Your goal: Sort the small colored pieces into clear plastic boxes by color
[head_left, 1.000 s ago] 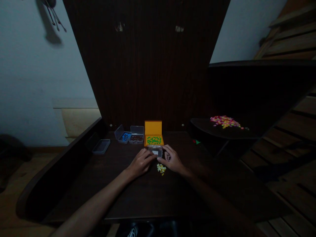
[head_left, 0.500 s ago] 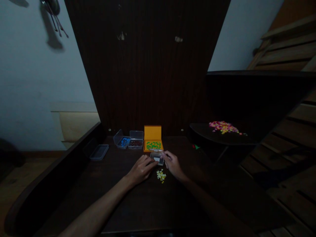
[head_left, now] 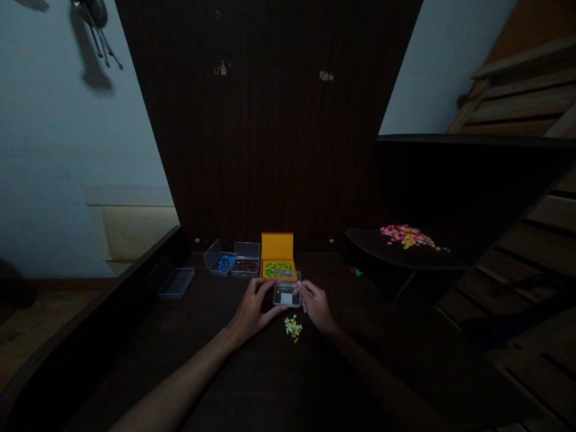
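Observation:
A small clear plastic box (head_left: pixel 281 296) stands on the dark table with its lid tilted up at the back. My left hand (head_left: pixel 250 309) spans its left side, thumb at the front corner and fingers near the back. At the right side, my right hand (head_left: pixel 317 307) has its fingers closed on the edge by the lid. Inside the box lies a pale whitish patch. Just in front is a small heap of yellow and cream pieces (head_left: pixel 293 327). Behind the box, an open orange box (head_left: pixel 277 245) holds green pieces (head_left: pixel 279 268).
Clear boxes with blue pieces (head_left: pixel 225 262) and dark red pieces (head_left: pixel 246 266) stand open at the back left. Farther left lies another clear box (head_left: pixel 177 283). A colourful heap (head_left: pixel 407 236) rests on the right shelf (head_left: pixel 405 258), with red and green bits (head_left: pixel 357 272) below it.
The clear box's lid has tipped farther up and back. My left hand has spread from over the box's front to its left side; my right hand stays at the right side.

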Tool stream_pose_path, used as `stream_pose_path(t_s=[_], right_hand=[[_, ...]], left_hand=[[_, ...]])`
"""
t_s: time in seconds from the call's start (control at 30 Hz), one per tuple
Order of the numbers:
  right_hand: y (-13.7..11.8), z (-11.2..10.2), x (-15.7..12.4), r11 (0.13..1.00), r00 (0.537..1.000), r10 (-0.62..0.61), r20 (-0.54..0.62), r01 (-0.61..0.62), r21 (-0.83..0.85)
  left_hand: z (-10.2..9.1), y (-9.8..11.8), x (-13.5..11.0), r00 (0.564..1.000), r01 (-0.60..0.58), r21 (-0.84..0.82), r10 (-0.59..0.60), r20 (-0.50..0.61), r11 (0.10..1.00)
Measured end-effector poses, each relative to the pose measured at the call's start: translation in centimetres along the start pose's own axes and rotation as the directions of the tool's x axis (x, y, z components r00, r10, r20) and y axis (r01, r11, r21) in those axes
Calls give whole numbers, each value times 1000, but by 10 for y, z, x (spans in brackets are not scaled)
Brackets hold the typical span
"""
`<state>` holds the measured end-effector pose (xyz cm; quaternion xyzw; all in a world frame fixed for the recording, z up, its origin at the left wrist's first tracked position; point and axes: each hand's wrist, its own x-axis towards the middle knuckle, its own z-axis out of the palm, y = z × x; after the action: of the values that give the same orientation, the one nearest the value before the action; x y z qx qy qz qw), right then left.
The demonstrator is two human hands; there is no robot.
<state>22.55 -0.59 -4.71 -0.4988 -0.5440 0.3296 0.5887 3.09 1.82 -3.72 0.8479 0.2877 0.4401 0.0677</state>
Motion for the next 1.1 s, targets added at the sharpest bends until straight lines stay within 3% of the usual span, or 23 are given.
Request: stream_pose_path(t_s=[0.3,0.53,1.1], right_hand=[[9,-1,2,1000,999,-5,41,6,-11],[13,-2,5,996,997,-41,63,46,-78],[5,-2,7,985,993,-66,100,81,-150]], left_hand=[[2,-2,1,992,96,-125,-84,99,988],[0,-2,4,974,82,-191,-38,224,978],[-1,-3,4,980,85,-210,-44,194,974]])
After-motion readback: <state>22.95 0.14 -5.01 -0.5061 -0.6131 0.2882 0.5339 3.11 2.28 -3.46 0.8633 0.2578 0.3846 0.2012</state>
